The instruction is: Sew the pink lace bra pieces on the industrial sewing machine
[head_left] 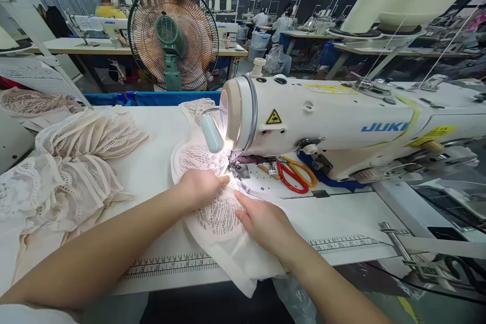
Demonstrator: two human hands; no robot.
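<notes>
Scanning from near the surface's point(157, 142) left edge: lace stack point(89, 136). My left hand point(201, 188) bears on the lace piece point(219, 218) by the presser foot point(233, 164); pinch hidden, can't tell. Piece overhangs the front edge; its weight could drag stitching askew. My right hand point(266, 220) rests there, finger and thumb apart.

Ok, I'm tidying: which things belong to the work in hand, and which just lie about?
Belong:
- lace piece under left hand and right hand
- sewing machine
- lamp
- stacked lace pieces, probably

Seemingly just about:
- red- and orange-handled scissors
- fan
</notes>
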